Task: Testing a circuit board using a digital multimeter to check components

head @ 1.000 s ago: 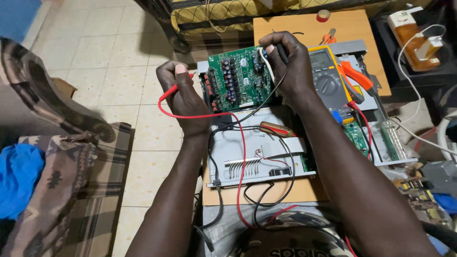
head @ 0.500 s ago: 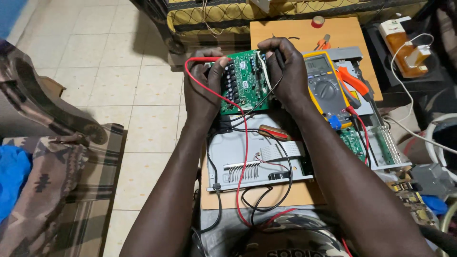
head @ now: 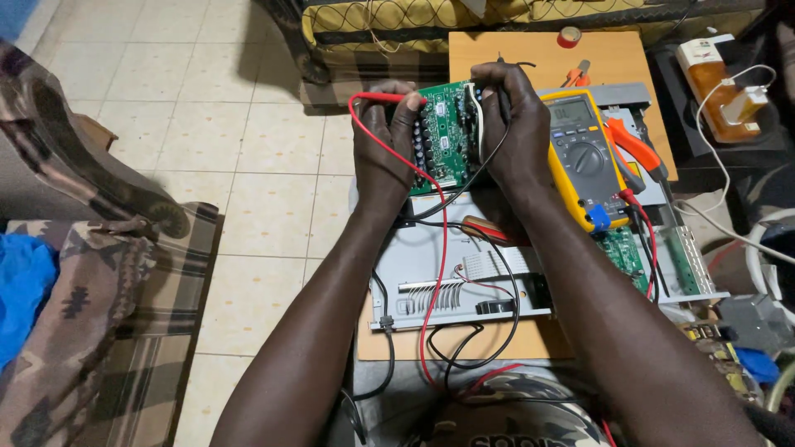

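A green circuit board (head: 447,136) is held upright between both hands above a grey metal chassis (head: 431,273). My left hand (head: 381,153) grips the board's left edge and pinches a red test probe (head: 389,98), whose red lead loops down past my wrist. My right hand (head: 513,132) clasps the board's right edge together with a black probe and its black lead. A yellow multimeter (head: 580,157) lies just right of my right hand, with both leads running to it.
A wooden table (head: 530,54) carries a red tape roll (head: 568,36), orange-handled pliers (head: 633,145) and a second green board (head: 621,252). A patterned armchair (head: 91,273) stands at the left on tiled floor. A charger and white cables lie at the right.
The board has turned more upright and edge-on between my hands. The red lead's loop has swung from left of my hand to above and across the board.
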